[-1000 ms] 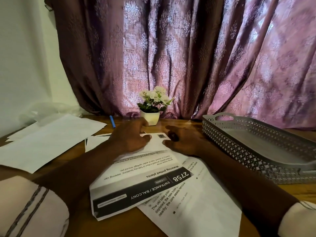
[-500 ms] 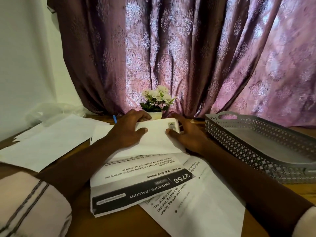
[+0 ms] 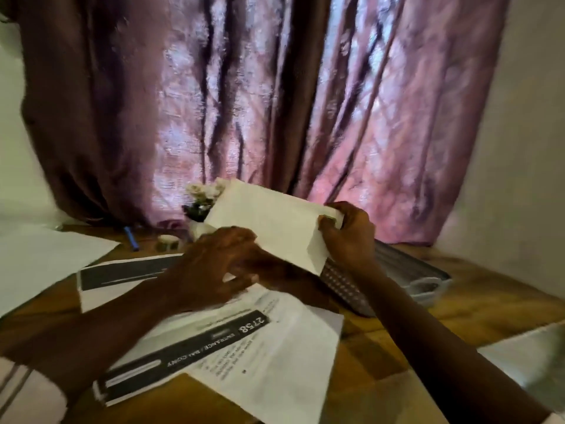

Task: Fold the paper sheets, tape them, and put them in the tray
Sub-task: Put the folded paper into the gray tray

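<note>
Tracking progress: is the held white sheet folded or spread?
Folded: the white sheet, held up by left hand and right hand, shows a crease and flap near its right end.

Pale sleeves — the left (dark-striped) — above bare forearms.

"2758" is read in white on the black band of the printed sheet, with "ENTRANCE / BALCONY" set beside it in smaller white capitals; both are seen upside down. Small print on the sheet beneath is blurred and cannot be read. The second black band, farther left, is likewise illegible.
</note>
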The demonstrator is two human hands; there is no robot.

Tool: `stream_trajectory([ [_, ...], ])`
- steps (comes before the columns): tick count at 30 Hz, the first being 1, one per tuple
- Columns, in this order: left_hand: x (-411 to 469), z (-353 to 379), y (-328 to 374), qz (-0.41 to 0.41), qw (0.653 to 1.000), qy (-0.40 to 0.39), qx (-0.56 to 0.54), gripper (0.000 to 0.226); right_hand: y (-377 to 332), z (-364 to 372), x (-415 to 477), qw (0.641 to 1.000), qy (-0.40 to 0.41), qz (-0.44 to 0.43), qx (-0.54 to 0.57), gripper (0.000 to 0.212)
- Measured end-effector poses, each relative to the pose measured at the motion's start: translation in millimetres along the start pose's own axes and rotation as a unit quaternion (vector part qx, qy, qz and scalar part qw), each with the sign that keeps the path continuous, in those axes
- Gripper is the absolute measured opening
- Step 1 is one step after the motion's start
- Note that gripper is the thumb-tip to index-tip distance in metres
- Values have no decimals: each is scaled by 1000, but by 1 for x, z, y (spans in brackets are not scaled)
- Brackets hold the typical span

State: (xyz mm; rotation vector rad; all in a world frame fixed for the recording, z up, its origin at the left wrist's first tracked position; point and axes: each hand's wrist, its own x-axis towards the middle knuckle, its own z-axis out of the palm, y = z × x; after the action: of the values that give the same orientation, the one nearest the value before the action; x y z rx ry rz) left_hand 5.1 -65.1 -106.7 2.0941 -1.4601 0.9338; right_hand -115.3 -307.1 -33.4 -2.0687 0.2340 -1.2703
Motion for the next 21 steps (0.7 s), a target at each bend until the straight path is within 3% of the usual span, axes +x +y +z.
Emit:
stream_trajectory([
  [5,-5,9,11,-32,984,-171,-33,65,23,-76,29,988,94,113,-38,30],
  [9,-8,10,10,-73,975,-198,-74,56,42,-105,32,972,117,182,-96,35],
  [14,-9,8,11,-97,971,-202,-85,44,69,-99,34,958,51,229,-165,31],
  [18,-9,9,9,-110,966,-211,-98,60,74,-93,43,932,-84,198,-291,13],
  [21,-9,10,9,-115,965,-209,-104,67,70,-94,49,901,-145,178,-368,20],
])
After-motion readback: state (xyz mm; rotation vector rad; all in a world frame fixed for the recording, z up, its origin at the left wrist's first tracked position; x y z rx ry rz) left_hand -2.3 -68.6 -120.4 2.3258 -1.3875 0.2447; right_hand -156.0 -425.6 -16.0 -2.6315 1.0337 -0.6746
